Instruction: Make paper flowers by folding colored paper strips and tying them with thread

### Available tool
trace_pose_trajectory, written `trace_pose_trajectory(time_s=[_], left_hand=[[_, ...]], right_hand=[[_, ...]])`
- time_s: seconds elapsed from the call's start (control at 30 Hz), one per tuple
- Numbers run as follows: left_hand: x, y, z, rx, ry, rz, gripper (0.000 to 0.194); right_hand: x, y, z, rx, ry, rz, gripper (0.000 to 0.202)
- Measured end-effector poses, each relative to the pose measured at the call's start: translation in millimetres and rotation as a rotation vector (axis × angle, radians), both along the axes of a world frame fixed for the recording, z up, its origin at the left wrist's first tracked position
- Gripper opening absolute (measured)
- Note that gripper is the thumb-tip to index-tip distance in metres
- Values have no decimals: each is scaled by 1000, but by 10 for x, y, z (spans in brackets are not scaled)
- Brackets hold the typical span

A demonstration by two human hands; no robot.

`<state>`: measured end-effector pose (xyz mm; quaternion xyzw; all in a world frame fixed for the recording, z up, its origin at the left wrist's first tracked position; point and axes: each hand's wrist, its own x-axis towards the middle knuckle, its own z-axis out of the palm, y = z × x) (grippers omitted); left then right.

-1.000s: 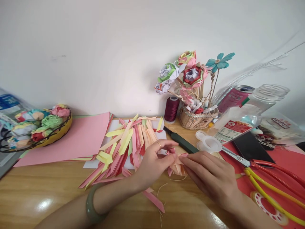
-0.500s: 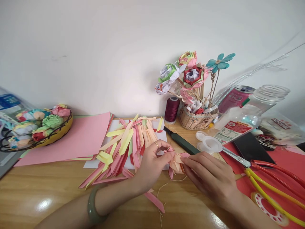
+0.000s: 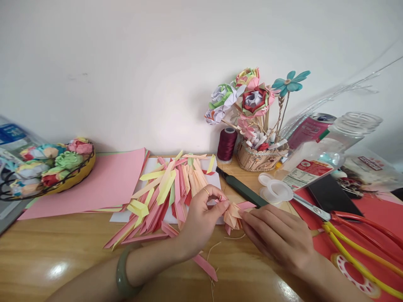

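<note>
Between my two hands is a folded paper flower (image 3: pixel 232 216) in peach and pink, held just above the table. My left hand (image 3: pixel 204 218) pinches its left side between thumb and forefinger. On the right side, my right hand (image 3: pixel 277 235) has its fingers closed on a petal, and its palm is hidden. Folded paper strips (image 3: pixel 163 193) in pink, peach, yellow and red lie heaped beyond my left hand on white paper. A loose pink strip (image 3: pixel 204 266) and a thin thread (image 3: pixel 211 251) lie on the table below the hands.
A green-handled cutter (image 3: pixel 242 188) lies behind my right hand, with a maroon thread spool (image 3: pixel 227 144) and a basket of paper flowers (image 3: pixel 262 157) farther back. Red-and-yellow-handled scissors (image 3: pixel 333 220) and a tape roll (image 3: pixel 355 274) are at right. Pink sheets (image 3: pixel 110 180) and a flower basket (image 3: pixel 85 172) stand left.
My right hand has shifted slightly down and right, and the pink petal tip beside its fingers shows more. The left hand keeps its pinch on the paper flower, nearly still.
</note>
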<state>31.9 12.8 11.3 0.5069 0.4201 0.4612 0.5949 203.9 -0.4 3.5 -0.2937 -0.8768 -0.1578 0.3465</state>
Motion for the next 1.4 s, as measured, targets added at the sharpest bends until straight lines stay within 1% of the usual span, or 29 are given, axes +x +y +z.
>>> trace_pose_trajectory(time_s=[0.27, 0.5, 0.53, 0.6, 0.67, 0.7, 0.77, 0.8, 0.83, 0.9, 0.97, 1.03, 1.1, 1.17, 1.27, 1.4], left_hand=[[22, -36, 12, 25, 18, 52, 10], [22, -68, 8, 43, 34, 20, 11], [20, -62, -1, 37, 26, 9, 12], [11, -35, -28, 26, 5, 8, 13], [2, 9, -63, 29, -34, 55, 13], [-2, 34, -79, 23, -61, 81, 14], [-4, 77, -101, -28, -122, 112, 15], [-1, 92, -105, -66, -147, 123, 16], [3, 104, -103, -104, -164, 136, 17], [14, 114, -85, -148, -176, 170, 20], [27, 111, -56, -165, -185, 194, 20], [38, 102, -27, -179, -202, 209, 19], [45, 88, -12, -194, -218, 223, 19], [47, 74, -17, -201, -219, 215, 17], [42, 62, -46, -189, -210, 167, 15], [23, 62, -54, -73, -151, 135, 15]], right_hand=[[31, -27, 55, 81, -65, 48, 14], [29, -31, 93, 77, -64, 88, 15], [27, -26, 88, 50, -36, 84, 16], [15, -16, 73, -58, 72, 65, 21], [-11, -5, 55, -201, 211, 1, 27], [-29, 1, 45, -271, 269, -42, 34], [-72, 12, 23, -413, 331, -125, 61], [-93, 19, 10, -485, 344, -152, 71], [-110, 25, -2, -547, 355, -171, 75], [-129, 39, -24, -592, 383, -213, 71], [-128, 49, -37, -515, 422, -271, 64], [-121, 52, -38, -439, 415, -295, 50], [-119, 47, -30, -460, 342, -264, 30], [-126, 37, -19, -538, 257, -205, 17], [-136, 26, -16, -590, 231, -135, 17], [-112, 28, -44, -576, 257, -102, 22]])
